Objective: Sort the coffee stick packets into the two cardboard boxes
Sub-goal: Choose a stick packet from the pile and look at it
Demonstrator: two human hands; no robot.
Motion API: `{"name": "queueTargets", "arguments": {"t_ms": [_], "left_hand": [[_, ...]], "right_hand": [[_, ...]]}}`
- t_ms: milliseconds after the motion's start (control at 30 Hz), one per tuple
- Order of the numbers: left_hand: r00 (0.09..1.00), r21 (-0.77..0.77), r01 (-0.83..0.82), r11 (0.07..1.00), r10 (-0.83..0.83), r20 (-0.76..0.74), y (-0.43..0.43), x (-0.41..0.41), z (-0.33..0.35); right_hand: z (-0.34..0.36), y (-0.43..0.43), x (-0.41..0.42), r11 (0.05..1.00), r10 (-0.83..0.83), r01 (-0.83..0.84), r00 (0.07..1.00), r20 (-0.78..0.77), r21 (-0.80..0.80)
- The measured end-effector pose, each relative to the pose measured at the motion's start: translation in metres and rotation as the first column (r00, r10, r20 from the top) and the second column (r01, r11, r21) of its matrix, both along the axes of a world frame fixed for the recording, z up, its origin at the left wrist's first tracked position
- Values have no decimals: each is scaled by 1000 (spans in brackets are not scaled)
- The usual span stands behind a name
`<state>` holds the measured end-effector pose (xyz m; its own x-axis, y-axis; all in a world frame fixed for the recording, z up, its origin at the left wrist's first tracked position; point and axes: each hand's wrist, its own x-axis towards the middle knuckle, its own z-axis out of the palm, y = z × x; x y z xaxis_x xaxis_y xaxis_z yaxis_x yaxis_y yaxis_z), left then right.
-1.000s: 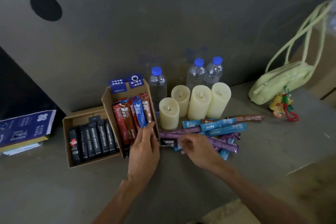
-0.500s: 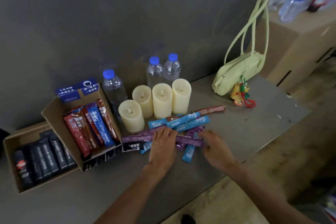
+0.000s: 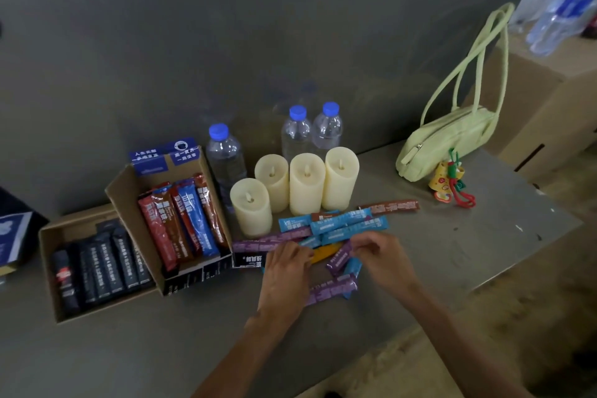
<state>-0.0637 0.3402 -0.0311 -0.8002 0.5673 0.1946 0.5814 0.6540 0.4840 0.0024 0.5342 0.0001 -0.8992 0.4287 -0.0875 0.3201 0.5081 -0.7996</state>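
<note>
Loose coffee stick packets in blue [image 3: 342, 223], purple [image 3: 329, 291] and brown [image 3: 391, 206] lie in a pile in front of the candles. An orange packet [image 3: 326, 252] shows between my hands. My left hand [image 3: 286, 278] rests on the pile's left side, its fingertips touching the orange packet's left end. My right hand [image 3: 384, 258] has curled fingers that pinch the upper end of a tilted purple packet [image 3: 337, 260]. The left cardboard box [image 3: 48, 271] holds several black packets. The taller right cardboard box [image 3: 129, 194] holds red, brown and blue packets.
Several cream candles [image 3: 307, 184] and three water bottles [image 3: 226, 165] stand behind the pile against the grey wall. A light green handbag [image 3: 442, 142] with a charm leans at the back right. The table edge [image 3: 504, 271] runs diagonally to the right of my right hand.
My left hand left the right box and came onto the pile. Both hands have spread the packets, and an orange packet has come into sight. The view swung right.
</note>
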Motion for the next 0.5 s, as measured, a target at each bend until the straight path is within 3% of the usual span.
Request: {"name": "queueTargets", "arguments": {"t_ms": [133, 267, 367, 433, 500], "left_hand": [[996, 31, -64, 997, 62, 62, -16, 11, 1], [993, -185, 41, 982, -20, 117, -34, 24, -6], [988, -96, 1, 995, 14, 151, -37, 25, -2], [989, -32, -33, 999, 37, 140, -37, 24, 4], [997, 25, -34, 999, 32, 65, -38, 23, 8]], "right_hand": [[-6, -7, 0, 998, -44, 44, 999, 9, 42], [-15, -9, 8, 970, 119, -156, 973, 195, 188], [-15, -11, 12, 950, 163, -225, 949, 270, 217], [-9, -14, 11, 978, 148, -180, 955, 258, 107], [-1, -18, 10, 987, 126, -98, 964, 232, -130]]}}
